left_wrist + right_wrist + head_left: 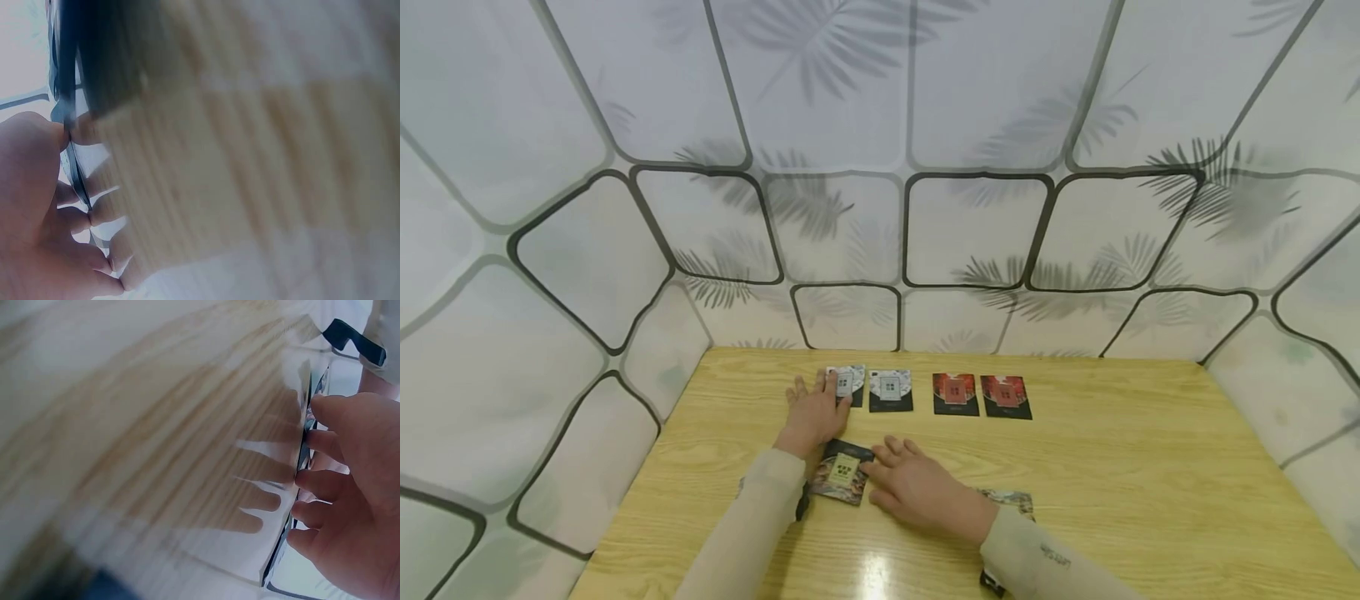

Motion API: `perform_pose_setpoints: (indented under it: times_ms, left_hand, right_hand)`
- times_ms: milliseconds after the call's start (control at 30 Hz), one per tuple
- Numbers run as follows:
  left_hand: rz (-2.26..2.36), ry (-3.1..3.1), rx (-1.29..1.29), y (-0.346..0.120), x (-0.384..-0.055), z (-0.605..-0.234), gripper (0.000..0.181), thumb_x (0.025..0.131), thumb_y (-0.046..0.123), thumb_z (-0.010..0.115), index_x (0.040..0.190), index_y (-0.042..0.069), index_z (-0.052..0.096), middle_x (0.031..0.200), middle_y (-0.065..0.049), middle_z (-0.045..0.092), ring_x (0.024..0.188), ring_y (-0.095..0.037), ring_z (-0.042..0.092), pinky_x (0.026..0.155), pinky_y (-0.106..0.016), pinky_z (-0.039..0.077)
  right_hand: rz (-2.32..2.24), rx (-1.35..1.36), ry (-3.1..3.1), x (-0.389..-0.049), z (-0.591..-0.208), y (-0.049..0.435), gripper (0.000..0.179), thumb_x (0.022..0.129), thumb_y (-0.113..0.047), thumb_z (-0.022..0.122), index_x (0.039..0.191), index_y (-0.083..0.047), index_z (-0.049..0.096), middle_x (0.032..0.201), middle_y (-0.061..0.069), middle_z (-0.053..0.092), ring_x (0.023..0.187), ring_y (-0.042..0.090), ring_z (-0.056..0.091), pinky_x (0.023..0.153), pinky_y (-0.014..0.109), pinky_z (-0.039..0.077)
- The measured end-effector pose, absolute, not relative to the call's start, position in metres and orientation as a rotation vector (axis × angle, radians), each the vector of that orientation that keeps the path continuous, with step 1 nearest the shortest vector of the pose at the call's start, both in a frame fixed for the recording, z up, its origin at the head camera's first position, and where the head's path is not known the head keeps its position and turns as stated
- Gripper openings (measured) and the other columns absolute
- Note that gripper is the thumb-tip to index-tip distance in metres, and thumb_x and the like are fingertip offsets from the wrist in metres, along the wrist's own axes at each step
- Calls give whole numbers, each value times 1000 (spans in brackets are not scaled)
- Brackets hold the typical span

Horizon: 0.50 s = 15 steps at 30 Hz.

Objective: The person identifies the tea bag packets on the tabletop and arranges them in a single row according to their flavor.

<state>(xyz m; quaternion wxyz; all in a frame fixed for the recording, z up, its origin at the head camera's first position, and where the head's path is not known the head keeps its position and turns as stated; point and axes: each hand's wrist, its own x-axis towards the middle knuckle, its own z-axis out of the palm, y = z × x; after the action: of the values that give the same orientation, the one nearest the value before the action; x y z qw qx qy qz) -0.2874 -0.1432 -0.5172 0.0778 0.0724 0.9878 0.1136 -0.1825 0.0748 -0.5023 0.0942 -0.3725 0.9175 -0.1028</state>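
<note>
My left hand (816, 415) lies spread at the left end of a back row, its fingers touching a white-and-black flat packet (852, 385) and covering part of it. A second white-and-black packet (891, 391) is just to the right. Nearer me, between the hands, lies a dark packet with a yellow label (842, 472), slightly turned. My right hand (917, 487) rests beside it, with fingertips at its right edge. In the left wrist view, the left hand (44, 231) has its fingertips down on the table. The right hand's fingers (322, 484) also meet the wood.
Two red-and-black packets (956, 393) lie side by side farther right in the back row. Another patterned packet (1018, 502) is partly hidden under the right forearm. Something dark (802, 505) shows beside the left sleeve. A patterned fabric wall (850, 317) borders the wooden table (1150, 467).
</note>
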Motion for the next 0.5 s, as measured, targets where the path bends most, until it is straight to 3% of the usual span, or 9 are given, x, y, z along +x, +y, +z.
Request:
perform_pose_setpoints:
  times_ms: [500]
  left_hand:
    - [345, 2968, 220, -144, -286, -520, 69, 114, 45, 35, 168, 3, 22, 174, -24, 20, 153, -66, 11, 124, -76, 16]
  right_hand:
    - [-428, -1013, 2739, -179, -500, 115, 50, 109, -34, 57, 153, -12, 57, 160, 20, 50, 154, 47, 37, 125, 63, 30]
